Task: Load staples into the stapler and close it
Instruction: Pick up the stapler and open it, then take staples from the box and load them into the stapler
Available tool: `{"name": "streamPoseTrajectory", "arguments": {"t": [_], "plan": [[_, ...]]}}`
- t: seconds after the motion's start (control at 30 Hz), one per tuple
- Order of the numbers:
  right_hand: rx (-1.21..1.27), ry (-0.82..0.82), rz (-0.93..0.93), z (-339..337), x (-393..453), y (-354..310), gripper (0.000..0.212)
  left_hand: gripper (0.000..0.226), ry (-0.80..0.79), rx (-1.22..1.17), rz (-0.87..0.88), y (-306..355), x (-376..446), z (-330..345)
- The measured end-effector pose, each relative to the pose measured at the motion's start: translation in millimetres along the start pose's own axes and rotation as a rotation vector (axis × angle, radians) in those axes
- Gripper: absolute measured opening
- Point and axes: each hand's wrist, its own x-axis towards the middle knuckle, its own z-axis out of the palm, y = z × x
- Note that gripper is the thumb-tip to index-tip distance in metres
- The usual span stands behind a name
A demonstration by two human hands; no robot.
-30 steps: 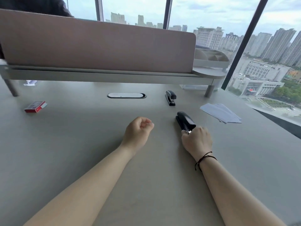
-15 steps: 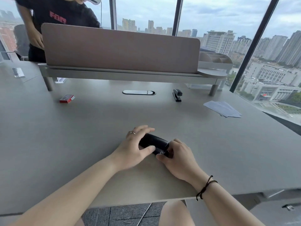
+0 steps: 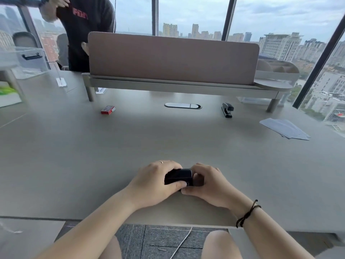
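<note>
Head view: both hands clasp a black stapler on the desk near its front edge; left hand wraps its left end, thumb along the near side; right hand curls around its right end; whether the stapler is open cannot be told; red staple box lies well apart, far left; second stapler and papers lie far right.

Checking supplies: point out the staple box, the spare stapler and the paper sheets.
staple box (image 3: 107, 109), head view, red side.
spare stapler (image 3: 227, 109), head view, black top arm.
paper sheets (image 3: 284, 128), head view, top sheet's middle.
</note>
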Motion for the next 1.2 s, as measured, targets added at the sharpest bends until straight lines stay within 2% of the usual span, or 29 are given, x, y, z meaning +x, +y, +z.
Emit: {"name": "streamPoseTrajectory", "arguments": {"t": [0.27,0.33,0.43,0.5,0.63,0.73,0.77,0.83,0.9,0.97,1.1,1.13,1.2], "plan": [[0.101,-0.006,0.014,0.3,1.0,3.5,0.037,0.036,-0.015,-0.068,-0.062,-1.5,2.1,2.5],[0.110,-0.003,0.012,0.4,1.3,4.7,0.038,0.035,-0.029,-0.234,-0.092,-3.1,2.8,-0.5],[0.119,-0.018,0.003,-0.9,0.8,5.3,0.028,0.023,0.023,-0.573,-0.130,-6.3,4.4,-6.2],[0.121,-0.029,0.005,-0.9,0.5,6.0,0.026,0.023,0.071,-0.688,-0.115,-6.8,2.6,-9.8],[0.118,-0.025,0.006,-0.4,-1.6,5.9,0.036,0.026,0.157,-0.841,-0.100,-16.8,-6.9,-25.4],[0.100,-0.030,0.003,-1.3,-1.8,5.1,0.028,0.023,0.179,-0.835,-0.099,-30.6,-17.3,-42.8],[0.095,-0.030,0.003,-1.3,-1.6,4.9,0.029,0.030,0.182,-0.832,-0.101,-37.1,-21.2,-47.2],[0.086,-0.030,0.009,-0.9,-1.3,4.9,0.036,0.058,0.195,-0.816,-0.109,-50.3,-28.5,-55.3],[0.076,-0.029,0.012,-0.1,-1.0,5.4,0.043,0.067,0.199,-0.792,-0.133,-64.3,-36.2,-61.8],[0.073,-0.027,0.009,0.4,-1.0,5.9,0.047,0.065,0.179,-0.751,-0.168,-76.7,-44.3,-70.4],[0.087,-0.022,0.012,0.2,-0.6,6.8,0.050,0.022,0.052,-0.552,-0.254,-94.7,-58.6,-83.3],[0.089,-0.022,0.010,0.2,-0.6,7.1,0.049,0.022,0.010,-0.479,-0.276,-97.2,-61.0,-85.0],[0.095,-0.024,0.009,0.1,-0.5,7.7,0.049,0.042,-0.062,-0.293,-0.310,-104.1,-62.7,-85.9]]}}
